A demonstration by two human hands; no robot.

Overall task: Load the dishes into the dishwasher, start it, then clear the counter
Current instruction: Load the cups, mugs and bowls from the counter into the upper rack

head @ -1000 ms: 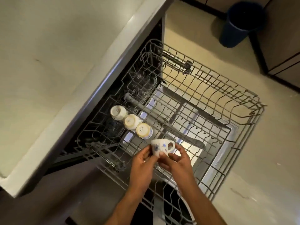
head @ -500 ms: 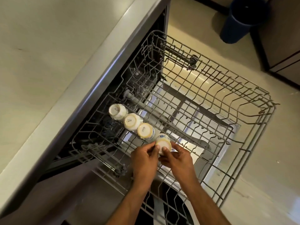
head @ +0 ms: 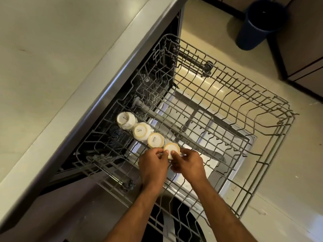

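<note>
Loading is barely begun: three cups [head: 139,130] sit upturned in the rack [head: 218,119], and both hands' fingers [head: 166,151] pinch the fourth cup [head: 172,148], with starting and surface clearing left

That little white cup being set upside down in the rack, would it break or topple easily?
The cup looks like glazed ceramic, so probably rigid, smooth and chippable against the wire rack. Small, likely light. Inverted beside three matching cups, it probably sits steady once both hands release.

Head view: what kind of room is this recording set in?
Most likely a home kitchen. A dishwasher rack is pulled out beneath a counter, upturned cups sit in a row on it, and a dark bin stands on the floor beside cabinets.
</note>
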